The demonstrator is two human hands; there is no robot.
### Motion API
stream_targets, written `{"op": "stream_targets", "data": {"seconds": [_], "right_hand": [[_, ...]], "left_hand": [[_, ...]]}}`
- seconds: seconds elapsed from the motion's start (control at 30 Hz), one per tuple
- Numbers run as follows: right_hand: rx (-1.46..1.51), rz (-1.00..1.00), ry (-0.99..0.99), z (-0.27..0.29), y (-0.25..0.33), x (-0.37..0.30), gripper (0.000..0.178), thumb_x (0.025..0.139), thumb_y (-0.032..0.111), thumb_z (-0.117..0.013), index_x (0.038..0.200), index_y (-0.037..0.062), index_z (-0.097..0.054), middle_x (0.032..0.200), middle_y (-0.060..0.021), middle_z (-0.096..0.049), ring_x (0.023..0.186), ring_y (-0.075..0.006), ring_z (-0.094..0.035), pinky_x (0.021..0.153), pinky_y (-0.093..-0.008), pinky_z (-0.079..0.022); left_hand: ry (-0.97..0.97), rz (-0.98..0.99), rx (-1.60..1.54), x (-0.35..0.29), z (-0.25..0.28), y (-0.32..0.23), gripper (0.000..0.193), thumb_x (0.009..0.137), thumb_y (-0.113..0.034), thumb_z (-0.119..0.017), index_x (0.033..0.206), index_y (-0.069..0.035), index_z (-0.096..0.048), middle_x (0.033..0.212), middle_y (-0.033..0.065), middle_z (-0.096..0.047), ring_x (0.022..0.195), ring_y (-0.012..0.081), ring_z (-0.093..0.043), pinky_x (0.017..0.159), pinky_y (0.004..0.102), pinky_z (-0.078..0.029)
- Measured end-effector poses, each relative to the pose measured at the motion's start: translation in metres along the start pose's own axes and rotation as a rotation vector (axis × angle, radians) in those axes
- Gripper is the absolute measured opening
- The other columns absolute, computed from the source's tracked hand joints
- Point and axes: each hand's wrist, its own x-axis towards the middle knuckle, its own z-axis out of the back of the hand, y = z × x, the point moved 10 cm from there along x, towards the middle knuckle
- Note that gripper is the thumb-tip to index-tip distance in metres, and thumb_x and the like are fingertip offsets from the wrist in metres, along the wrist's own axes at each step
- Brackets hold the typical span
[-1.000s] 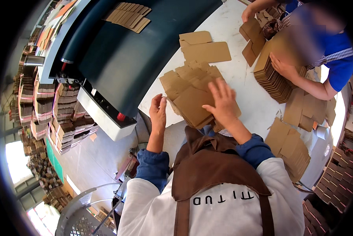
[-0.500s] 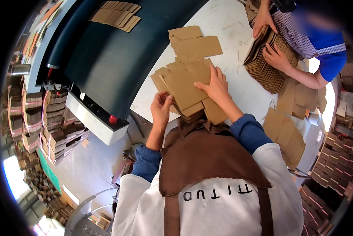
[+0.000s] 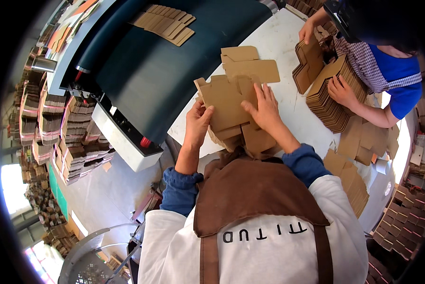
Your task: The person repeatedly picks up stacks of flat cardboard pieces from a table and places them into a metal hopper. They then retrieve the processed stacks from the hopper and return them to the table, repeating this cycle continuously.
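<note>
A small pile of flat brown cardboard box blanks (image 3: 229, 102) lies in front of me on the white table, with tabs and slots along its edges. My left hand (image 3: 198, 120) grips the pile's left edge, thumb on top and the other fingers partly hidden behind it. Across the right part of the top blank, my right hand (image 3: 267, 111) rests flat with its fingers spread. Beyond the pile and touching its far edge are more loose blanks (image 3: 250, 68).
A machine with a dark green conveyor belt (image 3: 160, 71) stands at left, carrying overlapping blanks (image 3: 167, 22). At right, a co-worker's hands (image 3: 342, 92) handle a thick stack of blanks (image 3: 333, 102). More blanks (image 3: 347, 177) lie near my right elbow. Bundled cardboard (image 3: 72, 142) is piled at far left.
The top blank has turned and now sits squarer between my hands. My left hand has closed on the pile's edge. The co-worker has pulled a batch of blanks away from the stack.
</note>
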Motion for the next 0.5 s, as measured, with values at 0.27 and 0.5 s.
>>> {"op": "stream_targets", "data": {"seconds": [0.27,0.5], "right_hand": [[-0.097,0.326,-0.067,0.050,0.109,-0.041,0.072,0.082,0.022,-0.066,0.145,0.0050,-0.036,0.138,-0.0254,-0.045,0.126,-0.0395,-0.046,0.102,-0.0447,-0.042],[-0.107,0.522,-0.169,0.094,0.114,-0.048,0.059,0.085,0.019,-0.066,0.139,0.0037,-0.045,0.129,-0.0203,-0.055,0.112,-0.0364,-0.058,0.090,-0.0398,-0.051]], "left_hand": [[0.152,0.016,-0.120,0.010,-0.059,-0.046,0.032,0.099,-0.029,-0.054,0.115,-0.001,-0.053,0.099,0.0053,-0.064,0.082,0.0121,-0.062,0.069,0.0247,-0.053],[0.273,0.108,-0.209,0.019,-0.093,-0.051,0.062,0.097,-0.048,-0.049,0.134,0.001,-0.042,0.123,0.0139,-0.055,0.103,0.0228,-0.060,0.079,0.0315,-0.053]]}}
